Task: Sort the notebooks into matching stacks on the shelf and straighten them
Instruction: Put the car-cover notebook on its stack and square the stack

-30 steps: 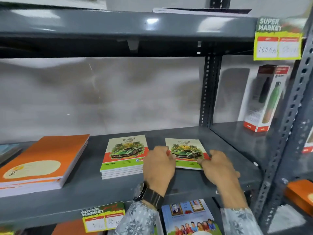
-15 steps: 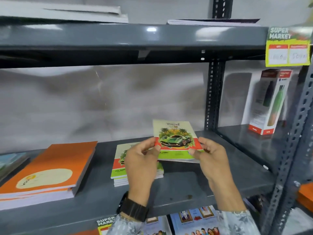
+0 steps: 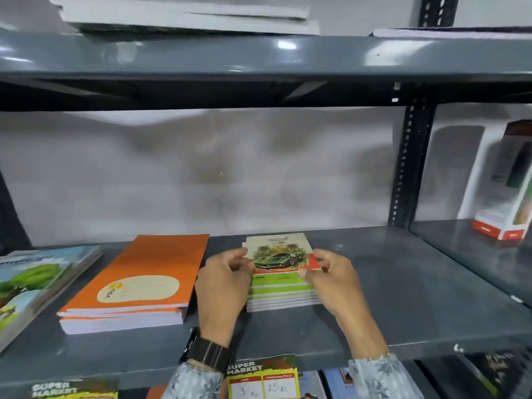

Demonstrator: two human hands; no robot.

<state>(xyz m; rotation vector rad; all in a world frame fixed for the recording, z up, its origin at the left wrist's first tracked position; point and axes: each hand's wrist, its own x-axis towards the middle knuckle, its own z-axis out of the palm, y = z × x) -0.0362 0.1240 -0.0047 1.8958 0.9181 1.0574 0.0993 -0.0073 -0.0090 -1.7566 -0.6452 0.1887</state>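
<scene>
Grey shelf [image 3: 403,283] carries the notebook stack [image 3: 280,286]; left hand [image 3: 223,280] and right hand [image 3: 335,279] pinch its top notebook [image 3: 277,250] with curled fingers.

A: Head view. What sits on the grey metal shelf [image 3: 403,298]?

B: Centre: stack of green car notebooks [image 3: 280,280], top cover with a green car and palms. Left hand [image 3: 223,279] at the stack's left edge, right hand [image 3: 335,279] at its right edge, fingers curled onto the top copies. Whether the top copy lies fully flat: cannot tell.

A: Neighbours?

B: Orange notebooks [image 3: 138,280] just left of the left hand, two thick copies, slightly offset. Further left, tree-cover notebooks [image 3: 34,280], partly cut off by the frame edge.

A: Elsewhere?

B: Boxed bottle [image 3: 509,180] in the next bay, right of the perforated upright [image 3: 408,165]. Yellow price tag [image 3: 262,380] on the shelf's front lip. Black watch [image 3: 208,352] on the left wrist.
</scene>
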